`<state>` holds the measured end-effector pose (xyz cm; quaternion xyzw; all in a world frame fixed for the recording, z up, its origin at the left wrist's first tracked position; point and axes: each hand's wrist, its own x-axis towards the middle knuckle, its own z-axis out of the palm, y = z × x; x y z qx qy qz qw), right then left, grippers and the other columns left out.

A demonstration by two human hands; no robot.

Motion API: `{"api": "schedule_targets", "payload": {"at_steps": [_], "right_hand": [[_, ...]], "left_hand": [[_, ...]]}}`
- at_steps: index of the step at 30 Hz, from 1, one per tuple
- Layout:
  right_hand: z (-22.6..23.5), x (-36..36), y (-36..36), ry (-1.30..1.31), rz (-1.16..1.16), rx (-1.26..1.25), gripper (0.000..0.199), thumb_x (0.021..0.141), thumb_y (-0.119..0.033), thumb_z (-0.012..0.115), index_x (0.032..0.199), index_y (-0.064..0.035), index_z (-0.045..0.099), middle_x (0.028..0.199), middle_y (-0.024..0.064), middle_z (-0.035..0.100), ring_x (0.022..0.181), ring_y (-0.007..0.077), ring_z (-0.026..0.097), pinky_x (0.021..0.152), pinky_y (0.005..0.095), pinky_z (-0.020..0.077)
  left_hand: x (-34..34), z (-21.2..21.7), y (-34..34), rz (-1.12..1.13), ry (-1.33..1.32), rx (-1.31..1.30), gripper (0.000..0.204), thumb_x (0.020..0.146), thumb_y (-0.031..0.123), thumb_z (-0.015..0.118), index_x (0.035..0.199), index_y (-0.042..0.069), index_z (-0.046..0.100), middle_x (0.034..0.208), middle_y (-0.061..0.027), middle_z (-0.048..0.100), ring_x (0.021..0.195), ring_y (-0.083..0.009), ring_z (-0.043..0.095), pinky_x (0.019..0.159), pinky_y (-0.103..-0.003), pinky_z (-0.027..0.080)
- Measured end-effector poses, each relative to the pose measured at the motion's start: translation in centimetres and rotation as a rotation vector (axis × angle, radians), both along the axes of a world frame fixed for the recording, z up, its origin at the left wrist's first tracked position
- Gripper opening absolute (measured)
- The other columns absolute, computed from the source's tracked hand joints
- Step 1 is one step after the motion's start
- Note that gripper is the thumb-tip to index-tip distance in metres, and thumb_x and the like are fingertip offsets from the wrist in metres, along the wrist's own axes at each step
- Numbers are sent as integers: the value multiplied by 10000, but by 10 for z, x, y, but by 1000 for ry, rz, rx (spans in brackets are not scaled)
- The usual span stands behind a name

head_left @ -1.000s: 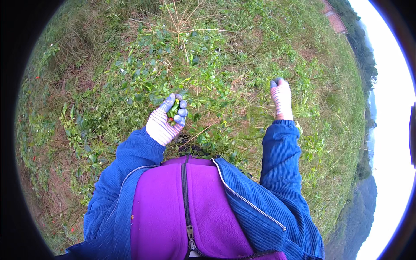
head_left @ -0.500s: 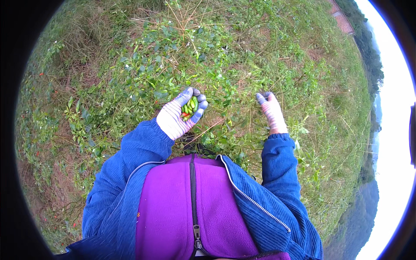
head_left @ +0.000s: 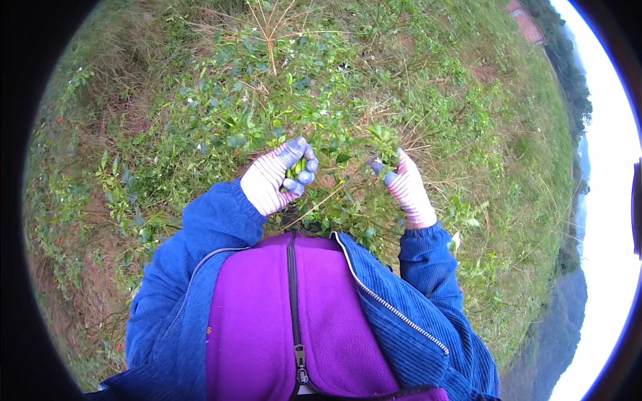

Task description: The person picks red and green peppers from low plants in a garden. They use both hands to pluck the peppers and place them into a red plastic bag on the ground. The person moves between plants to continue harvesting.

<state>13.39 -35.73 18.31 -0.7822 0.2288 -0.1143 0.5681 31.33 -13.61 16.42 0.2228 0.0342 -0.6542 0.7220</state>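
Observation:
My left hand [head_left: 275,175], in a striped glove with grey-blue fingers, is curled around several small green chili peppers [head_left: 295,170]. Its fingers cover part of them. Off to the right, my right hand [head_left: 409,190], gloved the same way, has its thumb and fingers closed at a leafy chili branch [head_left: 382,139] that rises above the fingertips. Whether a pepper is also between those fingers cannot be made out. Low chili plants [head_left: 231,123] with green leaves and small white flowers spread in front of both hands.
A bare, dry branching stalk [head_left: 270,41] stands at the far side. Thin stems [head_left: 322,200] cross between my hands. Dry grass [head_left: 134,50] and brown soil [head_left: 90,284] show at the left, with small red spots among the plants. Hills [head_left: 558,327] and bright sky lie along the right edge.
My left hand has closed more tightly over the peppers, and the red one seen before is now hidden. My right hand has shifted left and down onto the leafy branch.

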Motion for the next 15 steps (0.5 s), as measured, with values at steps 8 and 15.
{"api": "schedule_targets", "payload": {"at_steps": [8,15], "right_hand": [[-5,-59,25,-157,-75,229,288,886,-288,677,1023,-41,623,945,49,637,923,158,587,924,359,437],[-8,-68,36,-57,114,326,402,881,-367,679,1097,-31,640,958,58,652,987,176,594,877,344,445]], "left_hand": [[-21,18,-34,-279,-801,147,263,978,273,563,1146,80,623,802,37,603,623,-16,490,476,-150,349],[-32,6,-58,-411,-965,-7,392,955,290,590,1309,122,575,835,28,617,677,-53,527,569,-206,432]]}}
